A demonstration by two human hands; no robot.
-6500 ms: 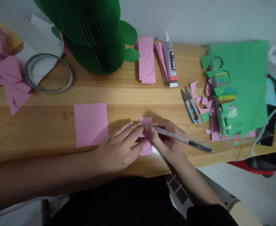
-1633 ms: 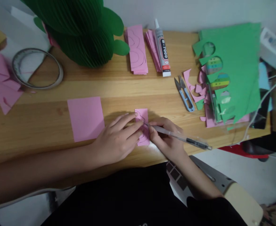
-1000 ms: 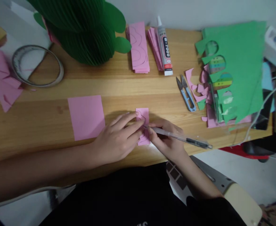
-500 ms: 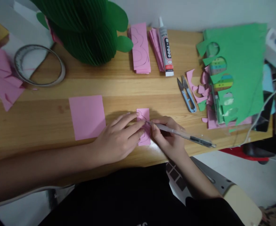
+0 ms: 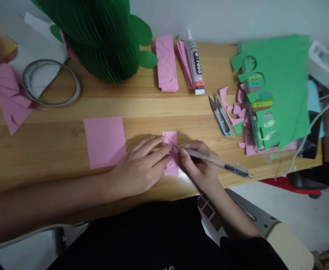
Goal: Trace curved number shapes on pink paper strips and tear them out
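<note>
A narrow pink paper strip (image 5: 174, 168) with curved dark lines lies near the front edge of the wooden table. Flat on its left side rest the outstretched fingers of my left hand (image 5: 142, 167), pressing it down. My right hand (image 5: 202, 165) is closed around a pen (image 5: 209, 159), whose tip touches the strip near its middle. Left of my left hand lies a square pink sheet (image 5: 105, 142). Toward the back is a stack of pink strips (image 5: 166, 63) with similar curves drawn on top.
Behind sit a green honeycomb paper piece (image 5: 111, 56), a tape roll (image 5: 76, 88) and a glue tube (image 5: 195, 63) over pink strips. Blue thread snips (image 5: 221, 117) lie right, beside pink scraps (image 5: 239, 108) and cut green paper (image 5: 288, 90). A pink paper bow (image 5: 5, 84) is at far left.
The view has shifted slightly, so the background things sit a little lower. Both hands keep nearly the same pose, with the pen tip still on the strip.
</note>
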